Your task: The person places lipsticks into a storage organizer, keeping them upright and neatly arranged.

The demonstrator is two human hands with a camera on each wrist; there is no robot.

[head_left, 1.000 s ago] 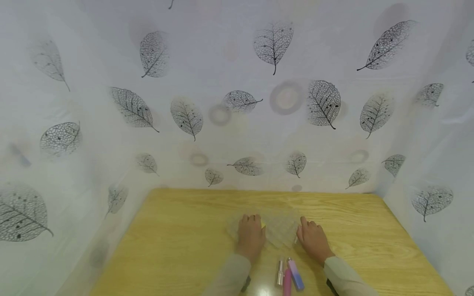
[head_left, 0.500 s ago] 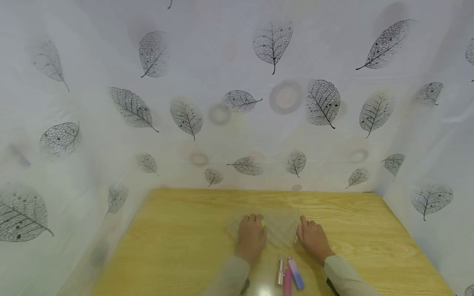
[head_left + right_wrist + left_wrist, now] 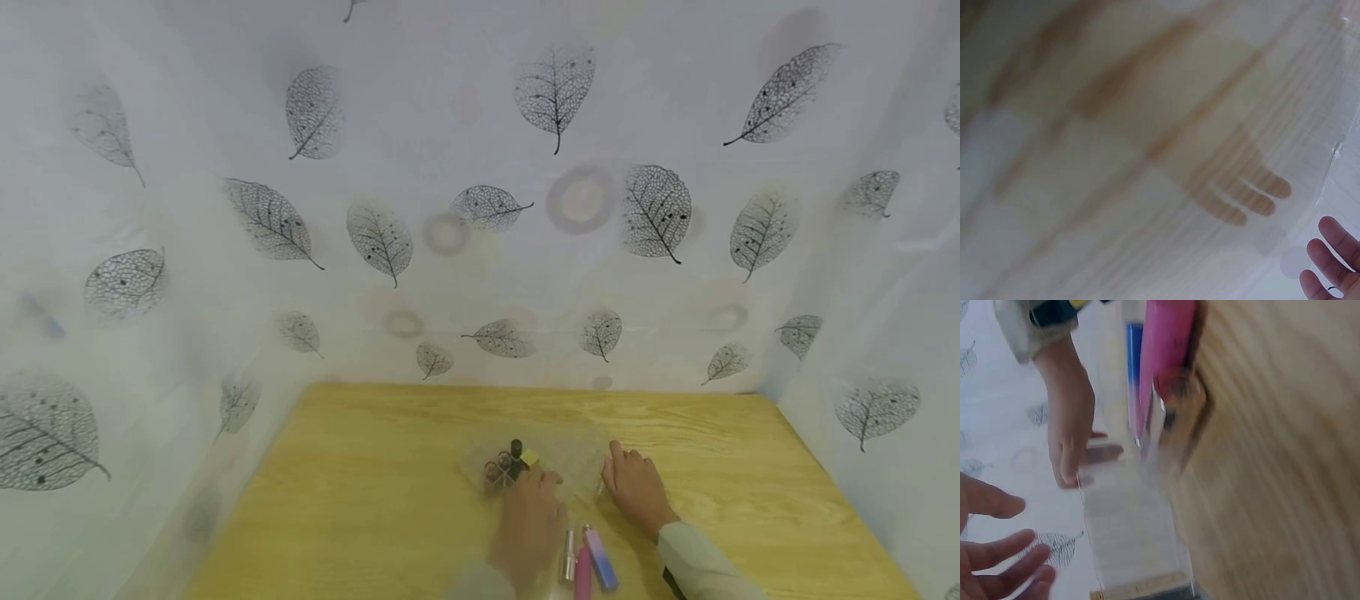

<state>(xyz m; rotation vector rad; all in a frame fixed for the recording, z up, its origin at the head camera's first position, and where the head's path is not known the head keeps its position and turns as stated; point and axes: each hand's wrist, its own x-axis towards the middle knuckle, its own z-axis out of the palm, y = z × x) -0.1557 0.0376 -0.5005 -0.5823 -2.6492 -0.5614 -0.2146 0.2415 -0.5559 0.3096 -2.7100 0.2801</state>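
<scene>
A clear, compartmented organizer (image 3: 581, 458) lies mid-table, with several dark-topped cosmetic tubes (image 3: 504, 468) and a yellow-topped item (image 3: 529, 457) in its left part. My left hand (image 3: 531, 517), blurred, is over its front left edge; in the left wrist view its fingers (image 3: 1007, 556) are spread and hold nothing. My right hand (image 3: 637, 487) touches the organizer's right end. Its visible fingers (image 3: 1335, 256) are relaxed in the right wrist view; its thumb is out of that view. In front lie a clear-and-silver lipstick (image 3: 567, 556), a pink tube (image 3: 582, 573) and a purple-to-blue tube (image 3: 601, 560).
The wood-grain table (image 3: 360, 500) extends on both sides of the hands. A pale curtain (image 3: 480, 275) printed with leaves hangs behind the table and along its sides.
My left hand has come off the organizer's left part and moved toward me and right, uncovering the dark-topped tubes. The right hand has stayed at the organizer's right end.
</scene>
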